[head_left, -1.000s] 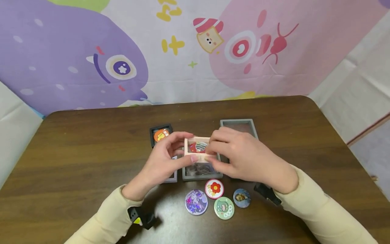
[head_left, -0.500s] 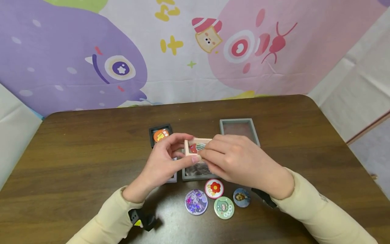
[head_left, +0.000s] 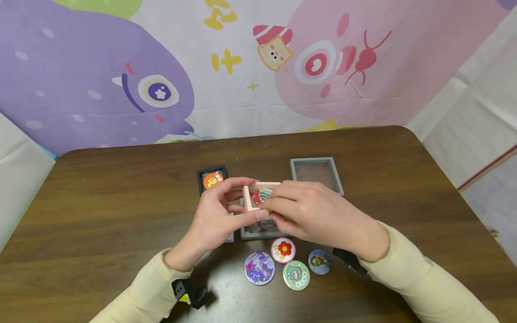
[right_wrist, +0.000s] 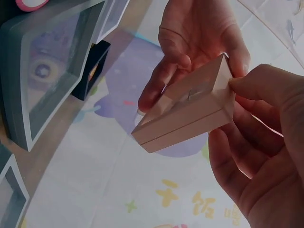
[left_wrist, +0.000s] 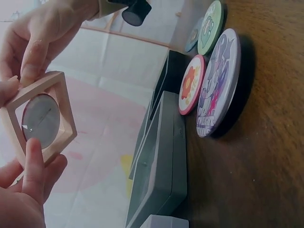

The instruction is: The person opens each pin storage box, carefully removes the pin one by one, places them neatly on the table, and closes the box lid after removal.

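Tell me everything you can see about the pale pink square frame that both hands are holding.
The pale pink square frame looks like plastic, with thick sides and a seam along its edge. What looks like clear film spans its opening, where a round, grey-backed badge shows, printed in red, green and white. Tilted, it is held up off the brown wood-look table, gripped by the left hand and right hand. The right hand hides part of it in the head view.

Badge (head_left: 258, 196) partly hidden; sleeves (head_left: 424, 269) cropped
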{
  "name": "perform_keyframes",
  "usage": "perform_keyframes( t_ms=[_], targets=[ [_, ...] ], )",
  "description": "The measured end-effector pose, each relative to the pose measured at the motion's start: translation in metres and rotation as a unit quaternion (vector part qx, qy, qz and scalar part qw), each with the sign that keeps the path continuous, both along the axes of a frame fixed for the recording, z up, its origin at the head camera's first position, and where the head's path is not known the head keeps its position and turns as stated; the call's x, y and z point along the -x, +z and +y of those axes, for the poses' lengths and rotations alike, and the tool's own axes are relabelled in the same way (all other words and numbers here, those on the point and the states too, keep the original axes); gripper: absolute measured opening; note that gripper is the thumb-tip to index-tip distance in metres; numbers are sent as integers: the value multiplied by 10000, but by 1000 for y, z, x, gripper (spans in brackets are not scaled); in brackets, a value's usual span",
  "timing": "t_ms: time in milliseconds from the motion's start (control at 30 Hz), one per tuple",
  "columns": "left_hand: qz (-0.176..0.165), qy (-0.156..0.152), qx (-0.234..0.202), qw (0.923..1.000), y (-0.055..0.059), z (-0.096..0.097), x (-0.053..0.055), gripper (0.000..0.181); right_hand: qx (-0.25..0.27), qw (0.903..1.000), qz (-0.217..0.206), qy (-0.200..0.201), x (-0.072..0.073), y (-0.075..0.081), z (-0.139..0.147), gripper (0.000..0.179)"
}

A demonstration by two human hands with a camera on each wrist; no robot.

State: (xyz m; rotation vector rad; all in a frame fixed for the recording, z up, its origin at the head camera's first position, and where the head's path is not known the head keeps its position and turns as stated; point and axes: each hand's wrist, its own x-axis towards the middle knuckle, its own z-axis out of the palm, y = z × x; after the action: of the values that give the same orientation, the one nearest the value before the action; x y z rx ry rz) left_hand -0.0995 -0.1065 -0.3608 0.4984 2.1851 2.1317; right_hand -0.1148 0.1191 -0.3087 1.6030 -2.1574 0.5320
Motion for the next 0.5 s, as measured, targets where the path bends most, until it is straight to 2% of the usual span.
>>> perform_keyframes(
  t_ms=[267,500],
  targets=[
    [184,31,-162,9997,-2,2,-1,54,54,9991,-407,103,0,0,1,17],
    [206,45,-276,9994,-2,1,-2,53,31,9994,-327,66,-3,1,0,20]
  ],
)
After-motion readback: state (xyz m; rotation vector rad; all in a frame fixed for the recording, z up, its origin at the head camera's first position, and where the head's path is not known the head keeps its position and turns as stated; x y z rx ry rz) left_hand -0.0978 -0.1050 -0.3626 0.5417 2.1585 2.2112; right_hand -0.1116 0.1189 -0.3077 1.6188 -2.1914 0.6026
